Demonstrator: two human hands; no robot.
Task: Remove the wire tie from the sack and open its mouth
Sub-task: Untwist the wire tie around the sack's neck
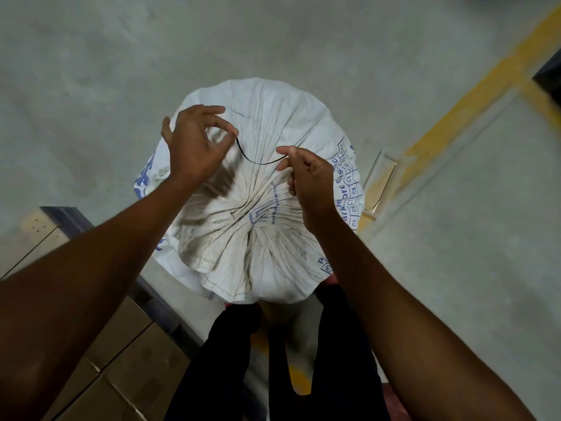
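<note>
1. Your left hand [194, 144] pinches one end of the wire tie [258, 161] between thumb and forefinger, the other fingers spread loose. Hold that pinch firm so the thin wire does not slip.
2. The wire tie hangs in a shallow curve between your two hands, above the pleated cloth; it looks free of the neck, though the blur leaves that uncertain. Lift it straight up and away, not sideways across the folds.
3. Your right hand [309, 180] pinches the other end at the fingertips, the remaining fingers curled in.
4. The sack [273, 123] stands upright on the floor directly below both hands. Its mouth is not yet open: the pleats gather to a centre nearer you than your hands.
5. What the sack holds is hidden; judge it full from the rounded bulge, and open the mouth gently.
</note>
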